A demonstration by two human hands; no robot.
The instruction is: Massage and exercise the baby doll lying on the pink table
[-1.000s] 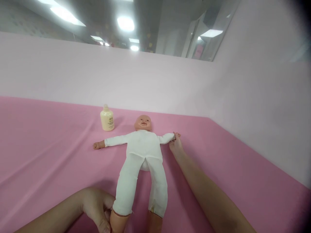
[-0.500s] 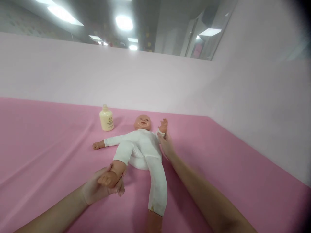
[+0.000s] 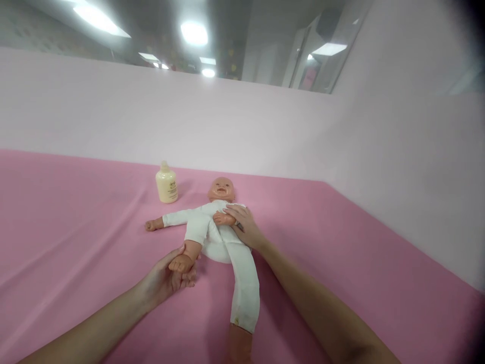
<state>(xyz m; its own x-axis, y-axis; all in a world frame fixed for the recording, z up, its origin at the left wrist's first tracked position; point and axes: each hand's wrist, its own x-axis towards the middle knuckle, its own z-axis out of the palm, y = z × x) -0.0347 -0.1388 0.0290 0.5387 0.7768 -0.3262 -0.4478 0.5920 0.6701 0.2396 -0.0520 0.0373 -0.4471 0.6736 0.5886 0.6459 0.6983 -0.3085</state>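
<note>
Doll (image 3: 222, 230) far leg cut off at bottom edge, foot out of view. Bottle (image 3: 166, 184) label too small to read. Right hand (image 3: 242, 227) covers doll's wrist.

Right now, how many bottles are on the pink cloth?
1. A cream bottle stands upright at the back of the pink cloth, left of the doll's head. None other shows.

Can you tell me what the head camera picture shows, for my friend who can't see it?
Two bare hands hold a baby doll in white clothes, lying on a pink sheet. The left hand cups its bent foot; the right hand presses its arm across its chest. A cream bottle stands nearby.
</note>
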